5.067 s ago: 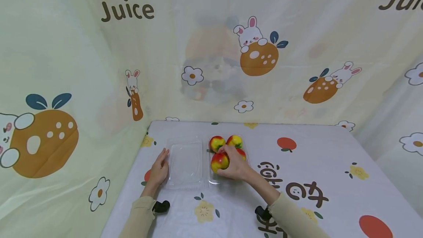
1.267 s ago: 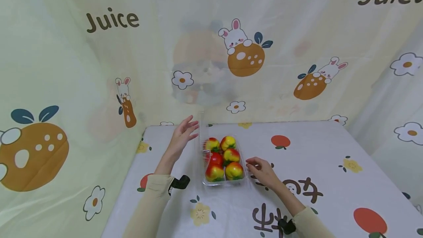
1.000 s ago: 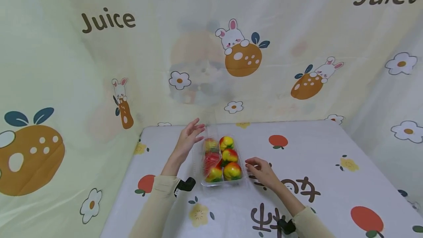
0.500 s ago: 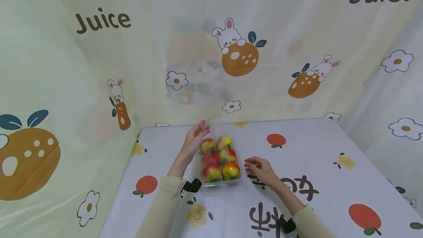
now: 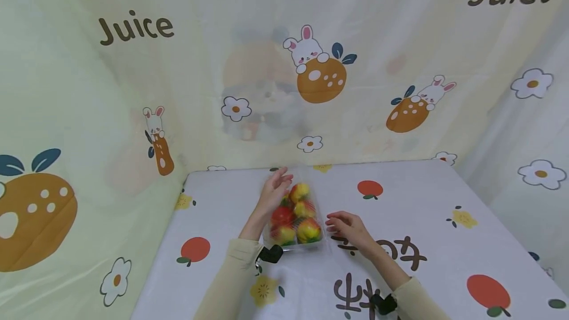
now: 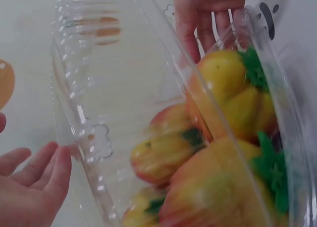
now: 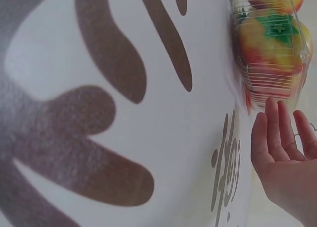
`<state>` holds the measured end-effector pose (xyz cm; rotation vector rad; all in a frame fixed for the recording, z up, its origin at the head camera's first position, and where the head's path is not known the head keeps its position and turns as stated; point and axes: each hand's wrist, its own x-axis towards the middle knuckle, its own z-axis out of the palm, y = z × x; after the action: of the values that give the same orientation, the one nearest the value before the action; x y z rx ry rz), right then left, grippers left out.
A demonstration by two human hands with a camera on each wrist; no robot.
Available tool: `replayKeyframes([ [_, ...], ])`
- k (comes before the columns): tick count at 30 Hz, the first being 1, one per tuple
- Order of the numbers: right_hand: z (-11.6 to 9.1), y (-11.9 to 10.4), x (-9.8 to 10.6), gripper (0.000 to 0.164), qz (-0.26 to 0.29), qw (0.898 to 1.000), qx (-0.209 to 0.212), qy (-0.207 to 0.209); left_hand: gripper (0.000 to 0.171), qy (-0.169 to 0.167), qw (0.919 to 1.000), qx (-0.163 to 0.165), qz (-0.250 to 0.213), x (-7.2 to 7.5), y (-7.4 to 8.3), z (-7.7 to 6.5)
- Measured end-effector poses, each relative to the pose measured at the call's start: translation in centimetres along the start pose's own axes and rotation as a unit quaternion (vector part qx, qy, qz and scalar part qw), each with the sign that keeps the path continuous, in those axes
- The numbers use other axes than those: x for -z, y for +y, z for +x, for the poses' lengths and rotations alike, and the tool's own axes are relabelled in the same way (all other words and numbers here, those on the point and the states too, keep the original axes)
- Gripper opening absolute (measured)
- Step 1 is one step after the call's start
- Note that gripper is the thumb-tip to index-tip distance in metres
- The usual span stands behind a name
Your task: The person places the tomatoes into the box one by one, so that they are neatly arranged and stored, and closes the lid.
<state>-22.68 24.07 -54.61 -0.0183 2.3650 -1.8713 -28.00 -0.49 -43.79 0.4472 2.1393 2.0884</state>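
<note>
A clear plastic clamshell box (image 5: 303,247) stands on the table in the head view. Inside sit red-and-yellow fruits (image 5: 308,230) with green leafy ends, in two rows. Its ribbed clear lid (image 6: 106,53) is tilted over the fruits, with a gap along the right side in the left wrist view. My left hand (image 5: 272,195) is at the lid's outer left side, fingers extended; its fingertips touch or nearly touch the lid edge. My right hand (image 5: 350,229) stays just right of the box, fingers relaxed and holding nothing. In the right wrist view its fingertips (image 7: 271,108) are close to the box's side.
A white tablecloth (image 5: 213,211) with printed fruits, flowers and brown lettering covers the table. Pale printed curtains (image 5: 382,23) hang behind and at both sides. A small black wrist camera (image 5: 271,254) sits on the left wrist, another (image 5: 383,304) on the right.
The right hand, which gripped a fruit in the open box earlier, has let go and withdrawn right. The lid has swung up and over the fruits, with the left hand moving right along it.
</note>
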Motion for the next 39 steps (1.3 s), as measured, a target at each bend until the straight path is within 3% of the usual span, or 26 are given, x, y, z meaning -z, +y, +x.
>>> replayKeyframes([
  [5, 0.2, 0.0, 0.5, 0.046, 0.036, 0.999, -0.025, 0.013, 0.050, 0.012, 0.9999, 0.007, 0.010, -1.4, -0.2, 0.2],
  [7, 0.2, 0.1, 0.7, 0.048, 0.047, 0.998, -0.028, 0.015, 0.049, 0.025, 0.9993, 0.019, 0.020, -1.7, -1.1, 0.6],
  [13, 0.0, 0.1, 0.6, 0.046, 0.063, 0.997, -0.039, 0.013, 0.048, 0.043, 0.9979, 0.016, 0.046, -2.1, -1.7, 0.4],
  [18, -0.1, 0.0, 0.5, 0.043, 0.072, 0.997, -0.041, 0.004, 0.050, 0.031, 0.9985, 0.001, 0.046, -2.3, -2.3, 0.7],
  [24, -0.4, -0.2, 0.2, 0.047, 0.072, 0.997, -0.035, -0.003, 0.050, 0.021, 0.9988, 0.015, 0.041, -2.6, -3.2, 1.1],
  [29, -0.9, -0.2, -0.1, 0.051, 0.066, 0.997, -0.035, -0.033, 0.051, 0.008, 0.9988, 0.022, 0.042, -3.0, -4.0, 1.1],
  [34, -1.3, 0.0, -0.5, 0.040, 0.043, 0.997, -0.010, -0.066, 0.053, 0.004, 0.9990, 0.023, 0.040, -3.3, -4.7, 0.9],
  [39, -1.6, 0.3, -0.7, 0.033, 0.039, 0.997, -0.011, -0.073, 0.053, -0.003, 0.9991, 0.018, 0.039, -3.4, -5.2, 0.7],
])
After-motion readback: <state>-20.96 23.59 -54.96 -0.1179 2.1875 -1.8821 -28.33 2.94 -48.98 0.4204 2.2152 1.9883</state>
